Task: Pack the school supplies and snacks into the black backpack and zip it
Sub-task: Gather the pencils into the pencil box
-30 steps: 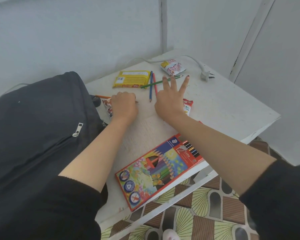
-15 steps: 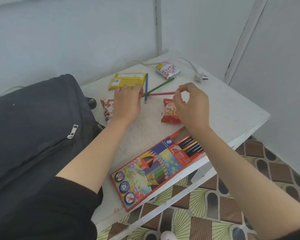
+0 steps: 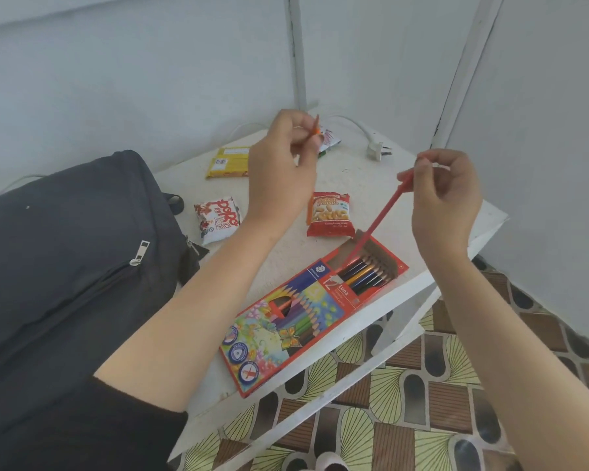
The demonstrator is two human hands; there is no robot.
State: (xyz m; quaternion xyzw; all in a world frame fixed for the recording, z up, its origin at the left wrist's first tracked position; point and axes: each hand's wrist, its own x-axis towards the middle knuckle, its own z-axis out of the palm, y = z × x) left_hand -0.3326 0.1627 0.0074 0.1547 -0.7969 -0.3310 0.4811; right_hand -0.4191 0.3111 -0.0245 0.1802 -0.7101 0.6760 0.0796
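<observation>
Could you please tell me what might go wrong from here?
1. The red pencil, pinched by the right hand, meets the pencil box steeply and may jam.
2. The box lies along the table edge; a push could tip it off.
3. The left hand's orange pencil could slip.

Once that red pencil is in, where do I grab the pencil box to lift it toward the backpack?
Grip the pencil box across its two long edges, near the closed end nearest you, coming from above. It lies flat on the table, and its far flap is open with the pencils showing, so probably keep that end higher.
</observation>
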